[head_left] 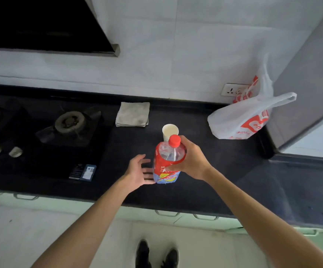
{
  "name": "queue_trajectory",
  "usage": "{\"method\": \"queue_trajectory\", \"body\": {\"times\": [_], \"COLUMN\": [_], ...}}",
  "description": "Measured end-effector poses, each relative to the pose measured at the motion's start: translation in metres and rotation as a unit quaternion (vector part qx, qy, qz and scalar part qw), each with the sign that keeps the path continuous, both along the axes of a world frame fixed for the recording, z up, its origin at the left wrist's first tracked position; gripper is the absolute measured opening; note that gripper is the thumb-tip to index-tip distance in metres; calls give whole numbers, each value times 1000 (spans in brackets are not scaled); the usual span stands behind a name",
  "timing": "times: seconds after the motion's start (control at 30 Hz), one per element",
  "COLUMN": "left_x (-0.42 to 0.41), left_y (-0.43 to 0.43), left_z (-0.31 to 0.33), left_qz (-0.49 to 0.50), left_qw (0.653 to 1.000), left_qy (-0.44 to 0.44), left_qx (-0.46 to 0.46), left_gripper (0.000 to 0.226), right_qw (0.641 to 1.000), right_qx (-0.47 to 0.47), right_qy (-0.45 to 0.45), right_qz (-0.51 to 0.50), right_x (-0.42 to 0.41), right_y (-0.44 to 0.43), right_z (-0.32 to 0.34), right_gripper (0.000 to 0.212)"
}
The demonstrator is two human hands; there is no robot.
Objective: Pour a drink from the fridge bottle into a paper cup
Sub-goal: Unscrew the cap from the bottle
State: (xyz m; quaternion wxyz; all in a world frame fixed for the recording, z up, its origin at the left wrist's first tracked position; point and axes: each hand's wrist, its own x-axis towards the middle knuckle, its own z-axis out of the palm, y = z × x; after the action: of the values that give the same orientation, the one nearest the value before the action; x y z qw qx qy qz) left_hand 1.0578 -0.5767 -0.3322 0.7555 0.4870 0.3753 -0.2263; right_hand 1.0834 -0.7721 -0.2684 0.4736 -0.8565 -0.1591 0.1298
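Red-capped bottle (166, 163) gripped by right hand (190, 161); left hand (138, 171) released beside; paper cup (170, 131) just behind.

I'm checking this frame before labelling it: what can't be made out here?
- Head view: paper cup base, hidden behind the bottle.
- Bottle's lower label print: too small and blurred to read.
- Whether the red cap is loosened: cannot tell.
- Plastic bag contents: hidden by the bag itself.
- Left hand contact with the bottle: unclear; right hand grips it.
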Motion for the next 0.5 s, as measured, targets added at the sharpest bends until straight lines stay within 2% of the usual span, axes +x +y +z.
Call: {"method": "queue_trajectory", "body": {"times": [0.2,0.3,0.5], "left_x": [0,0,-2], "left_y": [12,18,21], "left_z": [-14,-13,-1], "left_qz": [-5,0,-24], "left_qw": [1000,1000,997], "left_qy": [-7,-23,-63], "left_qx": [4,-21,-37], "left_gripper": [53,53,43], "right_qw": [1000,999,999], "right_qx": [-10,-15,-29], "right_qy": [-8,-26,-27], "right_qz": [-9,-12,-19], "right_x": [-3,-4,-2], "right_y": [13,19,18], "right_z": [-18,-24,-34], "right_gripper": [76,70,71]}}
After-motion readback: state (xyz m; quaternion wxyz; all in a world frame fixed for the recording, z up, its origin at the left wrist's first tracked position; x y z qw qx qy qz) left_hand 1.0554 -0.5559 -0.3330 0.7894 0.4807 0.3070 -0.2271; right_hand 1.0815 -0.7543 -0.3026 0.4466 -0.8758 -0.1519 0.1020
